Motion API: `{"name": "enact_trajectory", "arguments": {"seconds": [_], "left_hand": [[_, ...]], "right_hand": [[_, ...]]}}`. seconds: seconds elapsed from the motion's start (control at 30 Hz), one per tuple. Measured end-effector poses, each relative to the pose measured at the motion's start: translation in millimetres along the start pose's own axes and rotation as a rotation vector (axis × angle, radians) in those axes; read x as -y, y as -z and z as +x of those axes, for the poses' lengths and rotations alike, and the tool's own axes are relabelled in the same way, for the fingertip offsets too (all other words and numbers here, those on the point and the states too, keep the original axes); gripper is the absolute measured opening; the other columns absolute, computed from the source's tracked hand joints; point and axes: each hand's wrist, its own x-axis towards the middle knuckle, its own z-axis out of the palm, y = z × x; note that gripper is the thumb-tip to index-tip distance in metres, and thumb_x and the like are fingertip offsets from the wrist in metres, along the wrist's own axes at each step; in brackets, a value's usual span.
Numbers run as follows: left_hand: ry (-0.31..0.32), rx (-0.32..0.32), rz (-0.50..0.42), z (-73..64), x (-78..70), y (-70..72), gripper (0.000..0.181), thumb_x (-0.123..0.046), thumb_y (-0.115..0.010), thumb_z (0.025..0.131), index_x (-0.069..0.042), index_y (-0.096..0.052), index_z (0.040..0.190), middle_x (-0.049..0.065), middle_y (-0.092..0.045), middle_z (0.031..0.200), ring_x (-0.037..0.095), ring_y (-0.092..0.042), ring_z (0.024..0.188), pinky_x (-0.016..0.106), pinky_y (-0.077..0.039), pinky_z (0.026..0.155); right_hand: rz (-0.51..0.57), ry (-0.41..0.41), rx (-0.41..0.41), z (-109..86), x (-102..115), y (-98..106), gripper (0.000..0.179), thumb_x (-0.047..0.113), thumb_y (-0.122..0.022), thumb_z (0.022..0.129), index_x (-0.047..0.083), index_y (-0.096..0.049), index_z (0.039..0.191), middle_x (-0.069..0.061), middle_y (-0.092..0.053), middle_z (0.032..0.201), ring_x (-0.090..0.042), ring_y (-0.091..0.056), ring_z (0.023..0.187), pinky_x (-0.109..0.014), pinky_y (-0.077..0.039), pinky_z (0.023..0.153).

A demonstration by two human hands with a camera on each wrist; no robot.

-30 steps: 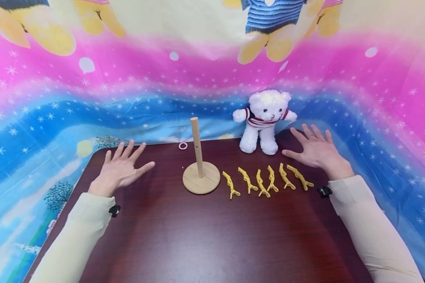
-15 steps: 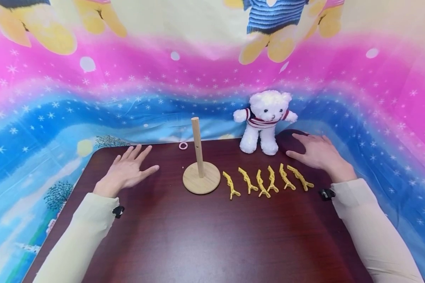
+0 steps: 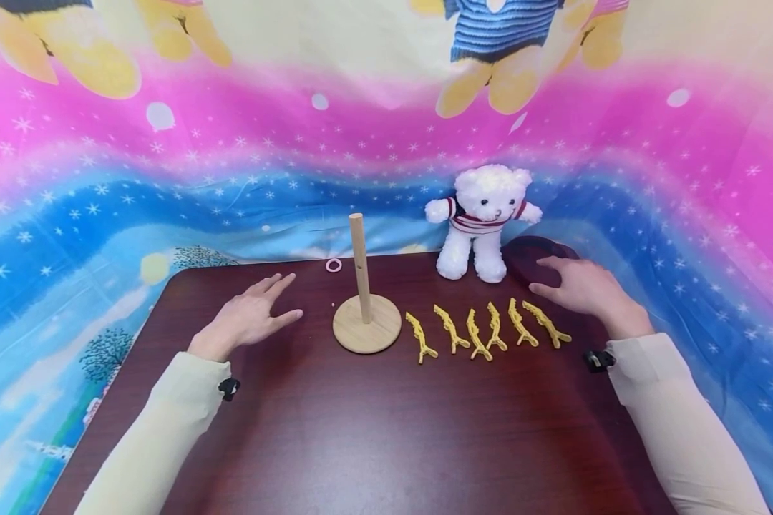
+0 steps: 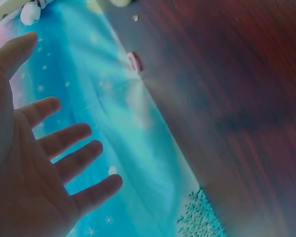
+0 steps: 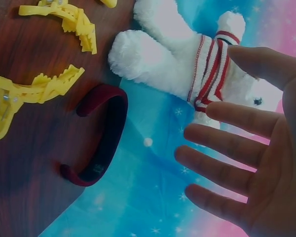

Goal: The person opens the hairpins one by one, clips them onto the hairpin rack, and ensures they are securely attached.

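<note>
My left hand (image 3: 245, 318) hovers with spread fingers over the left of the table, holding nothing. Between it and the row of clips stands a wooden stand (image 3: 367, 337), a round base with an upright post. My right hand (image 3: 586, 287) is likewise bare, fingers relaxed and apart, near a dark red headband (image 5: 119, 123) at the back right. Several yellow alligator hair clips (image 3: 475, 336) lie in a row right of the stand. A white teddy bear (image 3: 488, 193) in a striped shirt stands behind them. A small pink ring (image 4: 134, 61) lies near the back edge.
The dark reddish-brown table (image 3: 386, 429) has a rounded back-left corner. A printed cloth backdrop (image 3: 232, 193) with snowflakes hangs behind and along both sides, close to the table's edges.
My left hand has shifted right toward the stand, its fingers tipping lower. The right hand has moved slightly right and down, showing more of the headband. Objects on the table stay put.
</note>
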Motion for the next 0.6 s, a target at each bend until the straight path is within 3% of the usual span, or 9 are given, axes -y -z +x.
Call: {"name": "enact_trajectory", "arguments": {"seconds": [0.27,0.6], "left_hand": [[-0.056,-0.040,-0.032,8.2,-6.4,-20.9,0.077,-0.055,-0.056,0.096,-0.021,-0.028,0.159,0.018,-0.033,0.161,0.043,-0.041,0.142,0.067,-0.042,0.104],[-0.120,-0.046,-0.077,14.9,-22.0,-40.7,0.072,-0.050,-0.061,0.095,-0.019,-0.036,0.156,0.015,-0.035,0.160,0.040,-0.042,0.143,0.061,-0.043,0.107]], "right_hand": [[0.049,0.015,0.010,-7.4,-5.9,-8.0,0.065,0.058,-0.060,0.093,0.008,-0.060,0.135,-0.019,-0.068,0.128,-0.044,-0.064,0.112,-0.064,-0.049,0.090],[0.070,0.027,0.025,-13.6,-13.8,-17.0,0.058,0.056,-0.063,0.092,0.009,-0.066,0.126,-0.016,-0.072,0.119,-0.039,-0.067,0.105,-0.060,-0.051,0.087]]}}
